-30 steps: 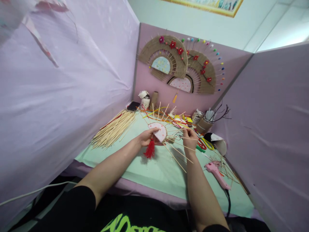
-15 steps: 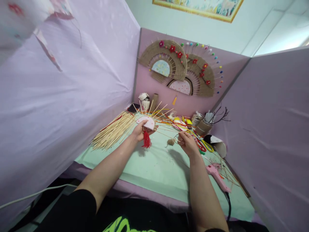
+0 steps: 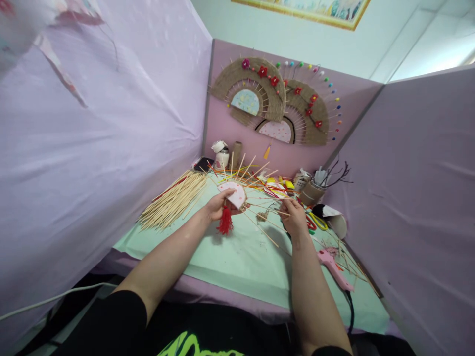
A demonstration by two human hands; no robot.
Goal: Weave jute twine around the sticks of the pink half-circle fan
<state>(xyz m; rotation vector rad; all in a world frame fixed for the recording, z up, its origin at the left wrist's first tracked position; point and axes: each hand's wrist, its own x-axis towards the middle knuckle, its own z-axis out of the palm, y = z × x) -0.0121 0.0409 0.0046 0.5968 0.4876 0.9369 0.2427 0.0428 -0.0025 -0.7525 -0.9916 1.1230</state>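
Observation:
My left hand (image 3: 219, 203) grips a small half-round fan base (image 3: 234, 194), pale pink with dots, its thumb on the front face. Thin wooden sticks (image 3: 249, 169) spread outward from the curved edge like rays. A red tassel (image 3: 224, 222) hangs below the base, beside my left fingers. On the right side of the fan, my right hand (image 3: 292, 215) has its fingers closed around the outer part of the sticks; exactly how many it pinches I cannot make out. A small ball of twine (image 3: 262, 216) lies on the table between my hands.
A heap of loose sticks (image 3: 172, 200) lies at the left. A pink glue gun (image 3: 335, 269) with a black cord rests at the right, near a holder with twigs (image 3: 312, 192). Finished fans (image 3: 272, 94) hang on the pink back panel. Coloured pipe cleaners (image 3: 317, 221) lie behind my right hand.
The fan has turned and shifted slightly right in my left hand, with lower sticks now pointing down to the right. My right hand has moved a little to the right.

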